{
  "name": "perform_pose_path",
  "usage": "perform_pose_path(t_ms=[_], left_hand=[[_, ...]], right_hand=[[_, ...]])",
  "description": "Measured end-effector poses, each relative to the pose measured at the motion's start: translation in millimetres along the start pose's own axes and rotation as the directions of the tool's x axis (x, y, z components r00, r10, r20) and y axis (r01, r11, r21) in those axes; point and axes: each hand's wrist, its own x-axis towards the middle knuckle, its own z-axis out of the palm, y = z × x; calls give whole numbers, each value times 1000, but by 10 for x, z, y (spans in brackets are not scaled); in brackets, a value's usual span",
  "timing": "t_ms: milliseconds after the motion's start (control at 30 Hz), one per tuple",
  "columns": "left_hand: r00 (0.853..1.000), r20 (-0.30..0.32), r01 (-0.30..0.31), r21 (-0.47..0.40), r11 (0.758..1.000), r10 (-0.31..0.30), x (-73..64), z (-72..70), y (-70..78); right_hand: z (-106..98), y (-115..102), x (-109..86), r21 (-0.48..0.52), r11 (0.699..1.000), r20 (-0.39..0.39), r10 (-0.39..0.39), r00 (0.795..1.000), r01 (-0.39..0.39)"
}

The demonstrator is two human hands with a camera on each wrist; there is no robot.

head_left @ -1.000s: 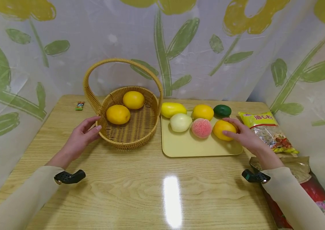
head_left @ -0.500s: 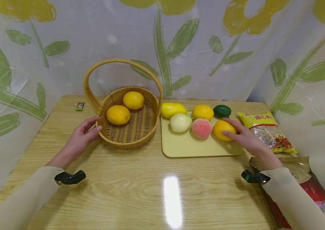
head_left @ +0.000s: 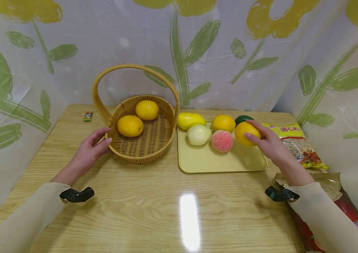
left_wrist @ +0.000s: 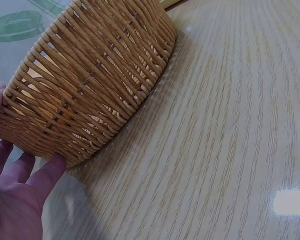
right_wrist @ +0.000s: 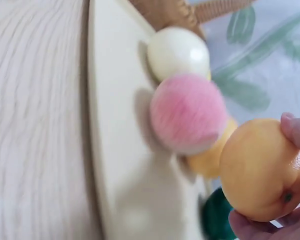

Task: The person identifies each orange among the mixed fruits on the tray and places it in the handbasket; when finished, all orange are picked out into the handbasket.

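Note:
My right hand (head_left: 269,144) grips an orange (head_left: 247,134) between thumb and fingers, over the right part of the yellow tray (head_left: 217,163). In the right wrist view the orange (right_wrist: 262,170) appears raised off the tray, its stem end showing. On the tray sit a pink peach (head_left: 222,141), a pale round fruit (head_left: 199,135), another orange fruit (head_left: 223,123), a long yellow fruit (head_left: 191,121) and a dark green fruit (head_left: 244,119), partly hidden. My left hand (head_left: 91,149) holds the wicker basket (head_left: 144,156) at its left rim. Two yellow-orange fruits (head_left: 130,126) lie inside.
A yellow snack bag (head_left: 296,144) lies right of the tray. Nearer, under my right forearm, is a large red-and-gold bag (head_left: 340,196). A tiny packet (head_left: 88,116) sits at the back left. A flower-print curtain (head_left: 223,70) borders the table (head_left: 134,211).
My right hand has lifted the orange up from the tray, and it now covers part of the dark green fruit. The left hand and basket have stayed put.

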Motion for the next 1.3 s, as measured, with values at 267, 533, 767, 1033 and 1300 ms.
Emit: perform_pose_path(t_ms=[267, 533, 767, 1033, 1300], left_hand=[[1000, 7, -13, 7, 1000, 13, -3, -9, -14], [1000, -2, -8, 3, 1000, 8, -15, -6, 11], [1000, 0, 0, -11, 1000, 0, 11, -10, -5], [1000, -4, -8, -10, 1000, 8, 32, -19, -7], [1000, 1, -11, -20, 1000, 11, 23, -21, -20]], right_hand=[[102, -510, -13, -6, 994, 62, -104, 993, 105], [366, -1047, 61, 73, 983, 188, -182, 965, 171], [621, -1480, 255, 51, 933, 292, -356, 888, 357], [918, -1951, 516, -68, 895, 438, -370, 820, 440], [1312, -2207, 916, -55, 864, 475, -419, 774, 501]])
